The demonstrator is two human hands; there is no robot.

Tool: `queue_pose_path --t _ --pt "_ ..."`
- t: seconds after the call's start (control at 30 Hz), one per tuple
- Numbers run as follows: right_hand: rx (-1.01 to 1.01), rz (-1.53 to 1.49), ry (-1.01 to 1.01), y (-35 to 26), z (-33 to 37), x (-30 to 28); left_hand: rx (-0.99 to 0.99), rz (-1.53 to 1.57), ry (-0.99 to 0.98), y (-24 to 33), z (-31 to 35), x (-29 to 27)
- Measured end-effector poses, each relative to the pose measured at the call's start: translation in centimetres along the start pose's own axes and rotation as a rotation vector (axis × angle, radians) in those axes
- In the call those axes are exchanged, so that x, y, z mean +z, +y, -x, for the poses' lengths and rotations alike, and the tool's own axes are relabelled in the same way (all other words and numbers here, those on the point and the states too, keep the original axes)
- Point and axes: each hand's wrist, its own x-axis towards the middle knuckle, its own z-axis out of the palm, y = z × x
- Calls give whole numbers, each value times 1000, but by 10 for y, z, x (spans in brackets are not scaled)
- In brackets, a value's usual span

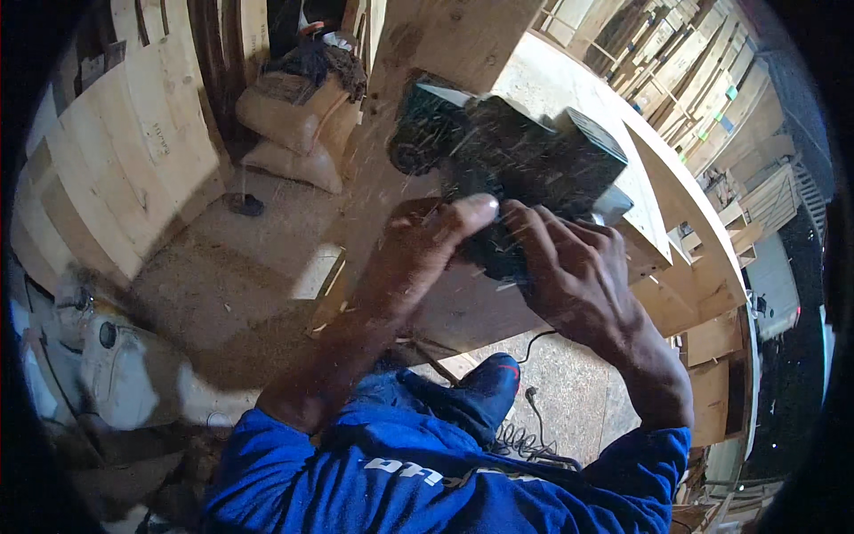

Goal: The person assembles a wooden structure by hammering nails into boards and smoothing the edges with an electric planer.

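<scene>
A dark green and black power tool, by its look an electric planer [534, 147], sits on a wide wooden board [445, 44]. Wood chips fly around it, and motion softens its outline. My left hand [431, 231] is closed on the near left part of the tool, thumb on top, its other fingers mostly hidden. Beside it, my right hand [574, 262] has its fingers bent over the near right side of the body. Both forearms reach up from the blue sleeves below.
Stuffed sacks [289, 116] are piled at the far left, near leaning wooden panels [124, 151]. A white jerrycan [129, 374] stands at the lower left. Below the bench lie a coiled cable [525, 440] and a plug [531, 393]. Sawdust covers the floor [222, 303]; timber [676, 71] is stacked at the far right.
</scene>
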Motion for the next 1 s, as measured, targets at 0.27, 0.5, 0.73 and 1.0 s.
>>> queue_pose_path --t 0.27,0.5,0.73,1.0 --pt "21 -14 48 -2 8 8 -553 117 124 46 0 9" --pt "74 13 34 2 138 -26 -479 478 -120 -9 45 108" --pt "371 39 -14 36 302 -43 -490 239 -310 -49 57 236" --pt "357 196 59 80 390 -45 -344 182 -274 -78 59 319"
